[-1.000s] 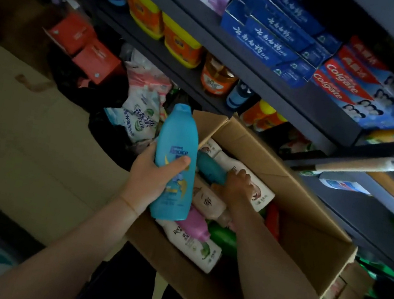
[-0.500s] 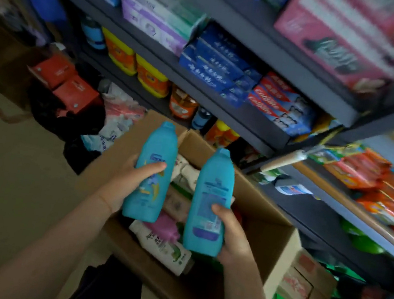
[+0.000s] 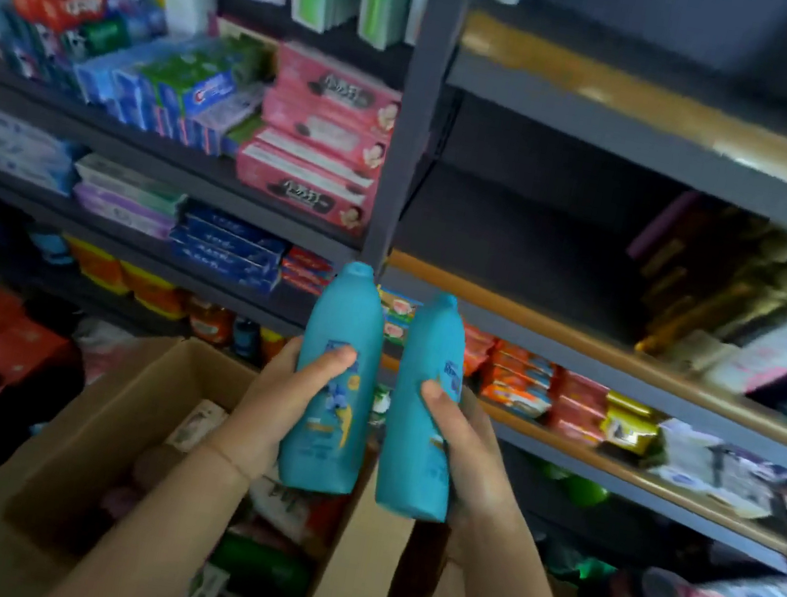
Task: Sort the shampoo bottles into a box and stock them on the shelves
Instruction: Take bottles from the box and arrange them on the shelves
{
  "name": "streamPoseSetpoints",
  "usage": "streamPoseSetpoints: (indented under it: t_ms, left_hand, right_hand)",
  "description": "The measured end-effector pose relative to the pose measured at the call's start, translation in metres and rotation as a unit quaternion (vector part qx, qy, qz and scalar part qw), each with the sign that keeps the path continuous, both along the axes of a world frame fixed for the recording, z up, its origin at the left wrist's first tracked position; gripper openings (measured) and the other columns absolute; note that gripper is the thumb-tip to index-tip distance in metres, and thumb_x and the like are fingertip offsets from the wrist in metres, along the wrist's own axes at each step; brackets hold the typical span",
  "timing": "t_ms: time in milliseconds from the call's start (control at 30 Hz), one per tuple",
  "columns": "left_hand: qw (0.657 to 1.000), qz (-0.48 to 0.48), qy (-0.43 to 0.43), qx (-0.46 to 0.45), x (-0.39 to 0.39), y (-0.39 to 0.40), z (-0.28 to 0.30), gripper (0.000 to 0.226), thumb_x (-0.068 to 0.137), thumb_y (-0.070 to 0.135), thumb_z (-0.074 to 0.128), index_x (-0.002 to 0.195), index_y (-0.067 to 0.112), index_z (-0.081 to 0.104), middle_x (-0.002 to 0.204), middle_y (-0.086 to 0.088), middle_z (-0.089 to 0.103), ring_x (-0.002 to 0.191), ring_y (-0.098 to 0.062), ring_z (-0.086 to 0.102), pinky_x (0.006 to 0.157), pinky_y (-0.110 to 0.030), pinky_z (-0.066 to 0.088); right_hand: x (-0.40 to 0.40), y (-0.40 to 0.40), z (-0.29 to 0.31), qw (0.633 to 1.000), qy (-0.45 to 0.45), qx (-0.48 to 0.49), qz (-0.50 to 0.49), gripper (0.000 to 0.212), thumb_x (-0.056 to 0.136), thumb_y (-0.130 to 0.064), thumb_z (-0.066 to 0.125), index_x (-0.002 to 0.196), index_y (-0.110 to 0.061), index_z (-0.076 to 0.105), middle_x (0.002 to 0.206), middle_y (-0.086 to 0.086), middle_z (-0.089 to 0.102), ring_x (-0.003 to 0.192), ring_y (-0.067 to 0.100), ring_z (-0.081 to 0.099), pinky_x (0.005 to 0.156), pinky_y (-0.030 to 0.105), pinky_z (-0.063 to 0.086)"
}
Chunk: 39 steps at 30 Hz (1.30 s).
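Your left hand [image 3: 277,406] wraps one upright teal shampoo bottle [image 3: 334,382]; your right hand [image 3: 465,446] grips its twin [image 3: 422,407] just beside it. Both hang above the open cardboard box [image 3: 112,412], before the shelves [image 3: 581,345].

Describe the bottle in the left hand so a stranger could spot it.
Above the open cardboard box, two hands hold teal bottles upright, side by side. The left hand grips the left teal bottle; unlike its twin, the right teal bottle, its cap reaches higher.
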<state>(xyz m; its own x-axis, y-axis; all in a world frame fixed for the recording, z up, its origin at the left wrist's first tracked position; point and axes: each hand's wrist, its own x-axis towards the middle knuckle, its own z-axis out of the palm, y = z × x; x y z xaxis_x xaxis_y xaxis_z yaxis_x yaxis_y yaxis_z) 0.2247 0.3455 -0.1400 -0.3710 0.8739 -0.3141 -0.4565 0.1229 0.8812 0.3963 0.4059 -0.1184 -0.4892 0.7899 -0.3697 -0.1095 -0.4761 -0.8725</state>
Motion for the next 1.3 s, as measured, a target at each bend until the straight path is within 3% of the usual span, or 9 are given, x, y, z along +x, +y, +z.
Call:
streamPoseSetpoints:
  t_ms: [167, 300, 400, 533, 700, 867, 1067, 1167, 1300]
  left_hand:
    - [0.997, -0.025, 0.056, 0.045, 0.065, 0.018, 0.034, 0.058, 0.070, 0.034, 0.087, 0.118, 0.010, 0.065, 0.109, -0.014, 0.074, 0.098, -0.034, 0.071, 0.080, -0.045, 0.059]
    - [0.995, -0.034, 0.084, 0.051, 0.089, 0.030, 0.054, 0.043, 0.077, 0.023, 0.075, 0.117, 0.010, 0.066, 0.108, -0.013, 0.075, 0.096, -0.032, 0.073, 0.077, -0.043, 0.060]
    - [0.995, -0.036, 0.083, 0.038, 0.096, 0.041, 0.058, 0.050, 0.073, 0.026, 0.078, 0.119, 0.010, 0.065, 0.109, -0.013, 0.074, 0.097, -0.034, 0.072, 0.081, -0.047, 0.060]
    - [0.997, -0.044, 0.070, -0.014, 0.090, 0.060, 0.060, 0.040, 0.084, 0.029, 0.077, 0.120, 0.013, 0.067, 0.111, -0.017, 0.073, 0.098, -0.038, 0.071, 0.086, -0.058, 0.057]
    - [0.990, -0.038, 0.105, -0.091, 0.059, 0.077, 0.067, 0.030, 0.092, 0.029, 0.069, 0.110, 0.006, 0.071, 0.091, -0.019, 0.075, 0.070, -0.032, 0.072, 0.058, -0.038, 0.058]
    - [0.990, -0.034, 0.070, -0.119, 0.011, 0.086, 0.059, 0.037, 0.092, 0.034, 0.068, 0.110, 0.002, 0.071, 0.087, -0.021, 0.074, 0.067, -0.032, 0.071, 0.061, -0.037, 0.058]
    - [0.993, -0.036, 0.031, -0.105, -0.014, 0.090, 0.049, 0.035, 0.092, 0.032, 0.067, 0.109, 0.001, 0.071, 0.087, -0.020, 0.074, 0.067, -0.032, 0.071, 0.059, -0.038, 0.058]
    - [0.994, -0.020, 0.022, -0.101, -0.009, 0.092, 0.044, 0.032, 0.093, 0.031, 0.067, 0.108, 0.003, 0.071, 0.087, -0.019, 0.075, 0.068, -0.031, 0.071, 0.059, -0.036, 0.057]
    - [0.995, 0.012, 0.011, -0.094, 0.007, 0.096, 0.035, 0.034, 0.093, 0.030, 0.067, 0.111, 0.001, 0.071, 0.089, -0.019, 0.075, 0.070, -0.030, 0.071, 0.062, -0.036, 0.057]
  right_hand:
    - [0.045, 0.005, 0.033, 0.984, -0.030, 0.165, -0.060, 0.049, 0.079, -0.014, 0.080, 0.119, -0.013, 0.052, 0.104, 0.008, 0.071, 0.088, 0.022, 0.073, 0.066, 0.032, 0.058]
    - [0.068, 0.017, 0.054, 0.976, -0.051, 0.201, -0.060, 0.043, 0.083, -0.031, 0.074, 0.116, -0.016, 0.051, 0.106, 0.010, 0.068, 0.086, 0.019, 0.072, 0.067, 0.033, 0.060]
    - [0.078, 0.031, 0.058, 0.983, -0.068, 0.162, -0.054, 0.034, 0.094, -0.042, 0.061, 0.118, -0.018, 0.055, 0.104, 0.005, 0.070, 0.080, 0.012, 0.073, 0.059, 0.026, 0.057]
    - [0.080, 0.052, 0.055, 0.994, -0.056, 0.065, -0.068, 0.036, 0.094, -0.048, 0.060, 0.112, -0.017, 0.061, 0.097, 0.006, 0.075, 0.079, 0.023, 0.075, 0.063, 0.038, 0.060]
    - [0.058, 0.097, 0.068, 0.994, -0.079, 0.068, -0.043, 0.035, 0.092, -0.035, 0.068, 0.112, -0.006, 0.064, 0.097, 0.013, 0.075, 0.086, 0.031, 0.074, 0.080, 0.052, 0.060]
    - [0.026, 0.133, 0.081, 0.994, -0.092, 0.052, -0.032, 0.039, 0.087, -0.030, 0.075, 0.109, 0.002, 0.067, 0.095, 0.018, 0.076, 0.084, 0.033, 0.074, 0.071, 0.042, 0.060]
    - [-0.031, 0.192, 0.077, 0.993, -0.085, -0.004, -0.082, 0.047, 0.082, -0.029, 0.080, 0.114, 0.002, 0.066, 0.102, 0.020, 0.074, 0.087, 0.034, 0.073, 0.071, 0.046, 0.060]
    - [-0.050, 0.224, 0.070, 0.995, -0.061, -0.032, -0.072, 0.035, 0.088, -0.025, 0.074, 0.113, -0.002, 0.064, 0.107, 0.018, 0.072, 0.089, 0.033, 0.070, 0.066, 0.046, 0.057]
    - [-0.067, 0.264, 0.052, 0.999, -0.036, -0.026, -0.018, 0.019, 0.092, -0.012, 0.068, 0.109, -0.005, 0.063, 0.108, 0.015, 0.069, 0.091, 0.030, 0.067, 0.080, 0.052, 0.053]
